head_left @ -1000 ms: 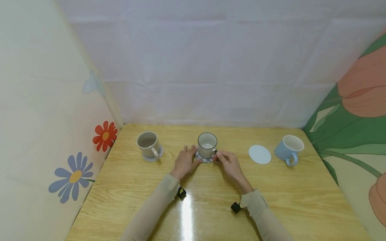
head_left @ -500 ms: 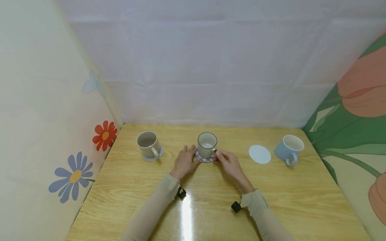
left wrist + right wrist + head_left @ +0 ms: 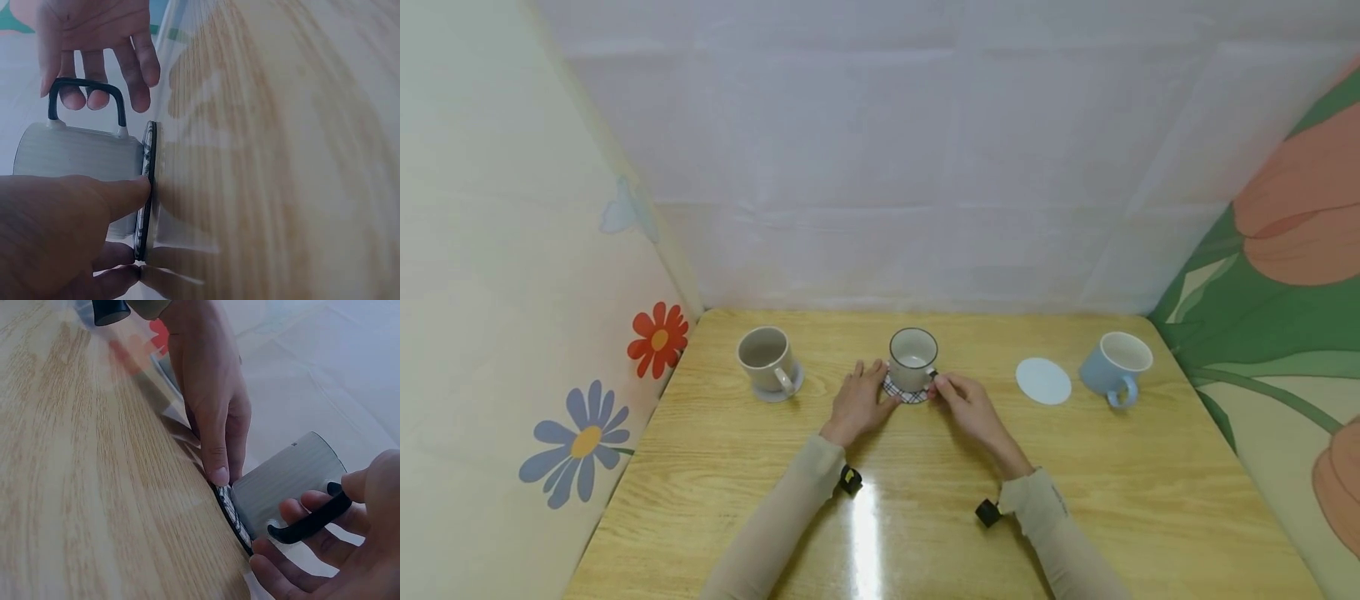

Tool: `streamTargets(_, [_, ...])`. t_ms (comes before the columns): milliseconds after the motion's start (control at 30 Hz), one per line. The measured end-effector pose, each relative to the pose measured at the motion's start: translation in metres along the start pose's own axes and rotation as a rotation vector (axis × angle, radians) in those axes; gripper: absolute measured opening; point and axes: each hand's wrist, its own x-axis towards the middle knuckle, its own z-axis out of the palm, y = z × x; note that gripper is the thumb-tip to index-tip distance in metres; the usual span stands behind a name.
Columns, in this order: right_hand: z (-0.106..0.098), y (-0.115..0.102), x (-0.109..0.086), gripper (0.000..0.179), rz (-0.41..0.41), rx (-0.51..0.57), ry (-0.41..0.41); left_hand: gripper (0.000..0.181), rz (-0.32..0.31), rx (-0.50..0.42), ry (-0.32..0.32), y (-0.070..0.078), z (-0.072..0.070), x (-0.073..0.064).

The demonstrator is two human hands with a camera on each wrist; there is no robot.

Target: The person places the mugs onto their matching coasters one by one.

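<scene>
The small grey mug [image 3: 912, 371] stands upright on a round checked mat [image 3: 907, 395], near the middle of the table. Its long way points straight up. Its handle [image 3: 312, 522] is black on the outside and sticks out toward 4 o'clock, so it faces the right hand [image 3: 972, 410]. That is what matters most here: the handle is on the right hand's side, and the left hand [image 3: 859, 402] is on the mat's other side. From the right hand, the mug lies at about 10 o'clock. From the left hand, it lies at about 2 o'clock. Both hands are close, but the right one is nearer the handle.

The right hand pinches the handle, with the thumb on top and fingers bent behind it. One low fingertip is right by the mat's edge. The left hand is spread a bit wide, fingers fairly straight. Its thumb presses the mat's front edge, and its fingertips reach the mat's left edge.

The left arm comes in from 7 o'clock and the right arm from 5 o'clock. Both backs of the hands show from above, and both wrists are low, close to the table [image 3: 925, 533].
</scene>
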Motion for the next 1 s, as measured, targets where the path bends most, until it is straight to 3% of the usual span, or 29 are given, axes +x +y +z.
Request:
streamTargets(233, [-0.001, -0.002, -0.003, 0.037, 0.001, -0.033, 0.003, 0.071, 0.015, -0.013, 0.012, 0.002, 0.001, -0.001])
streamTargets(500, [-0.005, -0.002, -0.01, 0.037, -0.044, -0.017, -0.073, 0.071, 0.034, -0.009, 0.036, -0.004, 0.001, 0.001])
streamTargets(733, [-0.012, -0.01, -0.016, 0.04, -0.029, -0.025, -0.115, 0.069, 0.023, -0.044, 0.019, -0.004, -0.006, -0.002])
streamTargets(1000, [-0.019, -0.015, -0.023, 0.042, -0.032, -0.071, -0.118, 0.055, 0.066, -0.067, 0.014, -0.003, -0.018, -0.006])
